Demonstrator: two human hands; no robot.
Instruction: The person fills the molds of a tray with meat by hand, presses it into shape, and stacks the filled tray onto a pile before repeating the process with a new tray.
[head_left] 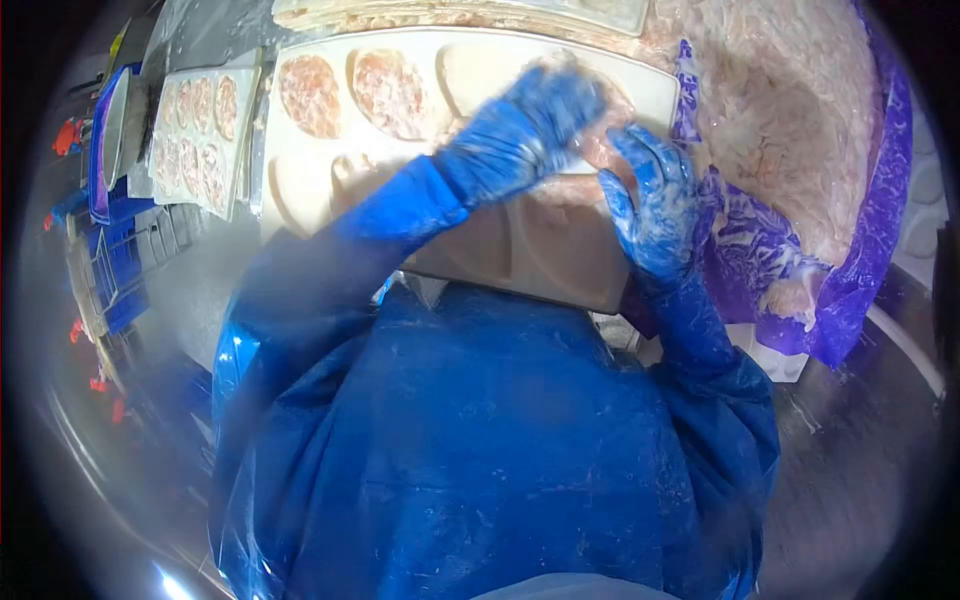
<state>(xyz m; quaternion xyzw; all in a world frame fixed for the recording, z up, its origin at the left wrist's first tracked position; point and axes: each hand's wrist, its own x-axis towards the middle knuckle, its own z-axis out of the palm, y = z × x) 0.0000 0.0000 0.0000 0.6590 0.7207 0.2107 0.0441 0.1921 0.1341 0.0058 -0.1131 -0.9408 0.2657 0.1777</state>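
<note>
Before me lies a white mould tray (340, 45) with large oval hollows. Pale pink raw meat (310, 95) fills the far-left hollow, and another meat portion (390, 95) lies beside it. My left hand (560, 110), in a wet blue glove, is over the tray's far right part; motion smears its fingers. Raw meat (600, 145) shows between my hands, partly hidden by them. My right hand (655, 200), gloved and smeared with pale residue, is at the tray's right edge. Its thumb and fingers are spread, with the fingertips close to that meat.
To the right, a big mass of pale meat (780, 90) lies on purple plastic sheeting (850, 300). A smaller filled tray (245, 120) stands at the left, near a blue rack (120, 285). More stacked trays (460, 20) border the far side. A metal surface (850, 440) extends at lower right.
</note>
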